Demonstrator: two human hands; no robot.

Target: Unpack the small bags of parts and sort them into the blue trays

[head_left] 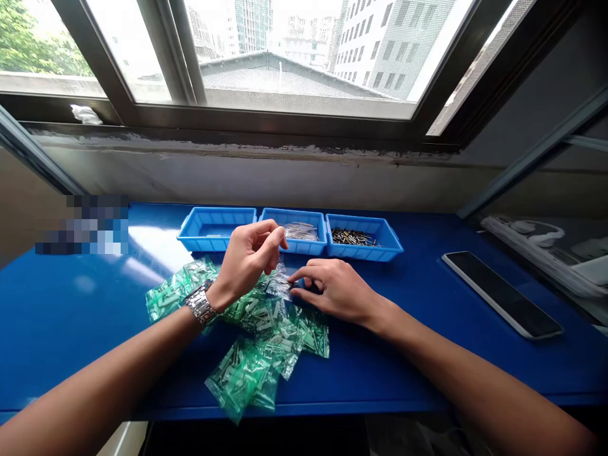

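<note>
Left hand (247,258) was half-closed in a pinch above a clear plastic bag (279,282), its hold unclear; right hand (335,291), fingers low and slightly spread, touched the bag's edge, grip unclear, beside green packets (270,329).

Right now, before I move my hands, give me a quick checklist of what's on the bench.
1. Right hand touching the small clear plastic bag: ok.
2. Left hand holding something in its pinch: cannot tell.
3. Wristwatch away from the green plastic bags: not ok, it overlaps them in this view.
4. Middle blue bin holding clear bags: ok.
5. Right blue bin holding small pins: ok.
</note>
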